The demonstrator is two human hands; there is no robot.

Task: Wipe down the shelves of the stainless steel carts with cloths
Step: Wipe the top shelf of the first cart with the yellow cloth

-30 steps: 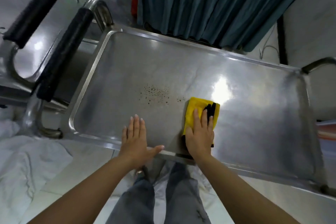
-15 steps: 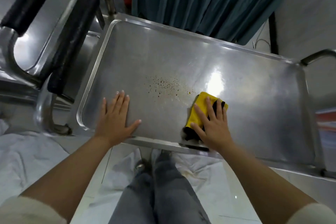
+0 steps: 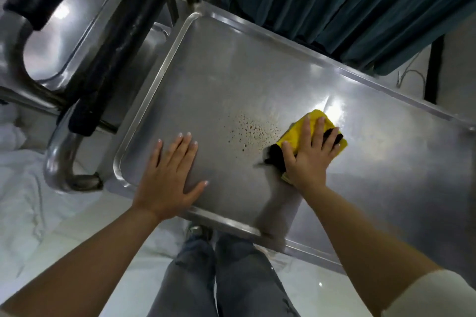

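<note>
Right hand flat on cloth, mid-shelf

Right hand: we see it pressed flat on yellow cloth, fingers spread.
Left hand: flat on cart shelf, near front rim.
Brown specks: between our hands, just left of cloth.
Second cart: at left, black-padded handles.
Behind: teal curtain.
</note>
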